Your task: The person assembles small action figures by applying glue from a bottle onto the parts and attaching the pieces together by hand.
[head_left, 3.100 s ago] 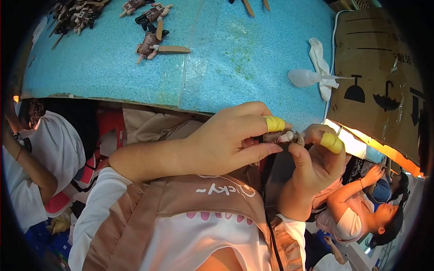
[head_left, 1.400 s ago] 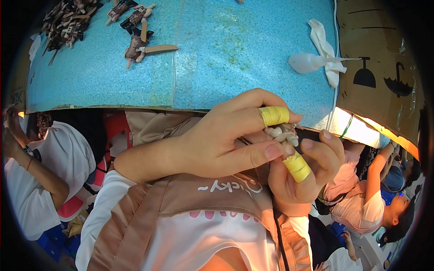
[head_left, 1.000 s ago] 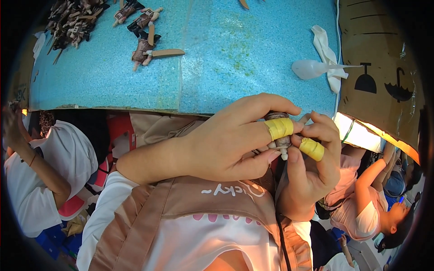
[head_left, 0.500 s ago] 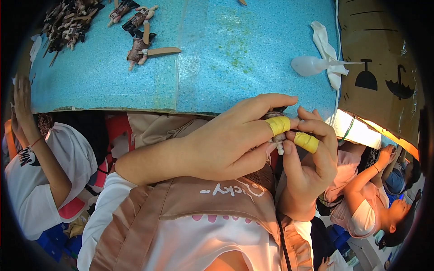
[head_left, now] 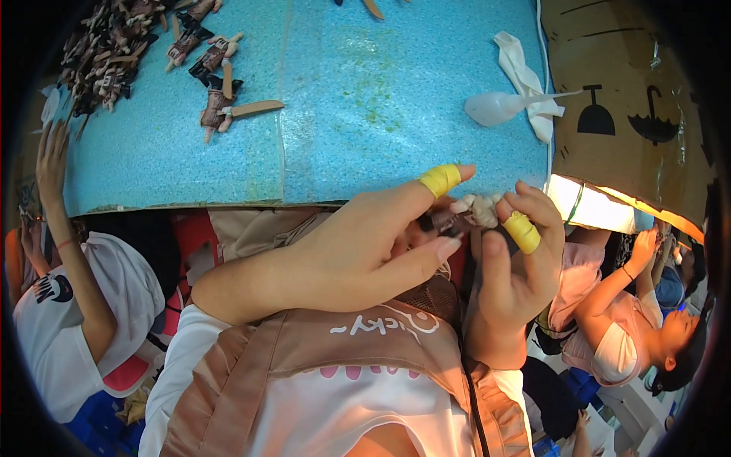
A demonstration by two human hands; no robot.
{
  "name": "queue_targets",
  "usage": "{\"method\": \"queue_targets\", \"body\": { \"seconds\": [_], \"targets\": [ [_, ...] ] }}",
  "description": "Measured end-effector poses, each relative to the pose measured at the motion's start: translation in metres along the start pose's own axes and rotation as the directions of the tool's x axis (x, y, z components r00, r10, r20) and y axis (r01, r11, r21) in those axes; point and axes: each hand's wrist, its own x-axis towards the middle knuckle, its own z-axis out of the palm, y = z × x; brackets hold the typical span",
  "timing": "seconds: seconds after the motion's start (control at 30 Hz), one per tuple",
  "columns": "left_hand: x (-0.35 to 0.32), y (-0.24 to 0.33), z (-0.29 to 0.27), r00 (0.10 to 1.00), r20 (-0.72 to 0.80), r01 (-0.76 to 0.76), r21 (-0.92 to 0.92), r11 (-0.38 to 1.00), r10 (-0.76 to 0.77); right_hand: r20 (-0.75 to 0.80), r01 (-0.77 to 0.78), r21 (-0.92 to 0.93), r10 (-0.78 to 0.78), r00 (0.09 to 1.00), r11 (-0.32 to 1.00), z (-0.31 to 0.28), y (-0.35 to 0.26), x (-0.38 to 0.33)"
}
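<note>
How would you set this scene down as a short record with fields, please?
Left hand: thumb and taped finger spread, small figure between them; grip partly hidden
Right hand: fingertips at the figure's pale end
Tape: yellow, one finger of each hand
Surface: blue tabletop
Upper left: pile of figures
Right of pile: loose figures, one beside a flat tan blade
Upper right: translucent bottle, nozzle crossing a white strip
Far right: cardboard box

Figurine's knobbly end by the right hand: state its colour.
The figurine's knobbly end is pale cream, best seen in the head view.
</note>
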Motion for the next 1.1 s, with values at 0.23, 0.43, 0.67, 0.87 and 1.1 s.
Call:
{"method": "queue_targets", "body": {
  "seconds": [0.23,0.43,0.67,0.87,1.1],
  "targets": [
    [-0.003,-0.011,0.003,0.985,-0.009,-0.170,-0.047,0.984,0.170,0.115,-0.238,0.383,0.210,0.971,0.893,0.002,-0.002,-0.006],
    [-0.004,-0.012,0.002,0.989,0.059,-0.129,-0.087,0.988,0.134,0.115,-0.142,0.311,0.111,0.987,0.940,-0.003,-0.009,-0.003],
    [-0.005,-0.006,0.005,0.992,0.033,-0.102,-0.344,0.933,0.120,0.231,-0.041,0.081,0.021,0.973,0.996,-0.003,-0.010,-0.013],
    [-0.011,-0.007,0.002,0.992,0.063,-0.086,-0.320,0.944,0.111,0.359,-0.491,0.734,0.346,0.867,0.470,0.000,-0.017,-0.018],
    [-0.008,-0.012,0.002,0.990,0.042,-0.114,-0.326,0.939,0.135,0.326,-0.431,0.703,0.282,0.902,0.566,-0.001,-0.008,-0.018]
  ]
}}
